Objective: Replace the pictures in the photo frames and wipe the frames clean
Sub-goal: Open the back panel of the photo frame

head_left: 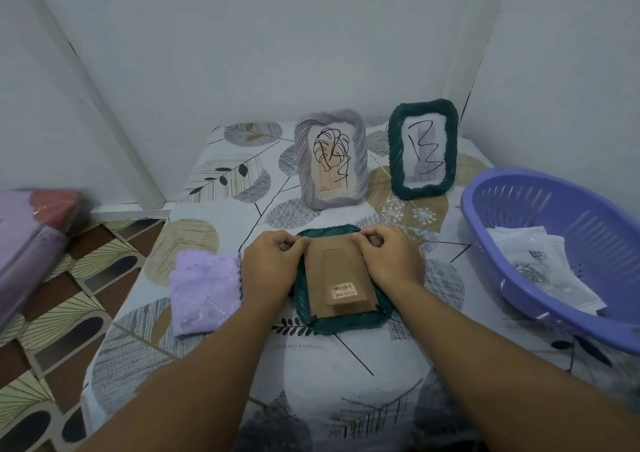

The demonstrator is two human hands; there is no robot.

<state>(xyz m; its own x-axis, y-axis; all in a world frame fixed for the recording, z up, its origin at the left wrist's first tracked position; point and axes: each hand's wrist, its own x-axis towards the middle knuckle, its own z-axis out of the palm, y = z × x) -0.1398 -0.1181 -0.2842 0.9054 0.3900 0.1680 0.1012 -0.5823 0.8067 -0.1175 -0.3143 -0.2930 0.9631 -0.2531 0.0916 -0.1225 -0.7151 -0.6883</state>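
A dark green photo frame (346, 321) lies face down in the middle of the table, its brown backing board (337, 278) with a folded stand facing up. My left hand (273, 264) curls its fingers on the top left corner of the backing. My right hand (391, 261) does the same at the top right corner. Behind them a grey frame (330, 160) and a second green frame (422, 148) stand upright, each with a scribbled picture. A folded lilac cloth (204, 292) lies just left of my left hand.
A purple plastic basket (519, 202) at the right holds loose printed pictures (540, 264). The table wears a leaf-patterned cloth (346, 382) and stands in a wall corner. A purple and red bundle (34, 230) sits at the far left above a patterned floor.
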